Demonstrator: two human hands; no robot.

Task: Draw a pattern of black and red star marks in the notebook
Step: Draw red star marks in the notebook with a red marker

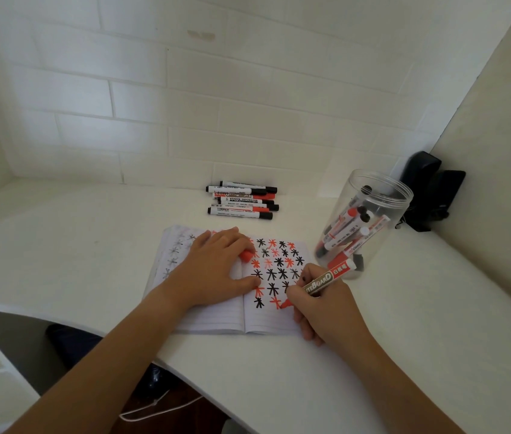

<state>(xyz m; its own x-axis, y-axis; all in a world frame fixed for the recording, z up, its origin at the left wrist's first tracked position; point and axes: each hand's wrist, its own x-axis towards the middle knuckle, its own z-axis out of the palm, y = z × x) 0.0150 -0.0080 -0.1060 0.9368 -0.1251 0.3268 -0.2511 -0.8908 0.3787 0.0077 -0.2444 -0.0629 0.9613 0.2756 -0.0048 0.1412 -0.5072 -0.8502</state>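
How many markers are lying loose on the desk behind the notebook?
6, as far as shows: a tight stack of loose markers behind the notebook, by the wall. Some may hide beneath.

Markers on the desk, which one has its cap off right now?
The red marker gripped in the right hand, tip on the notebook. Its red cap sits under the left hand.

We have a single wide-angle view, from a camera worn on the person's head. It looks forward and steeply down onto a white desk (279, 386), close above the open notebook (216, 317) and both forearms. The brick wall (154, 98) behind fills the upper half, bowed by the lens.
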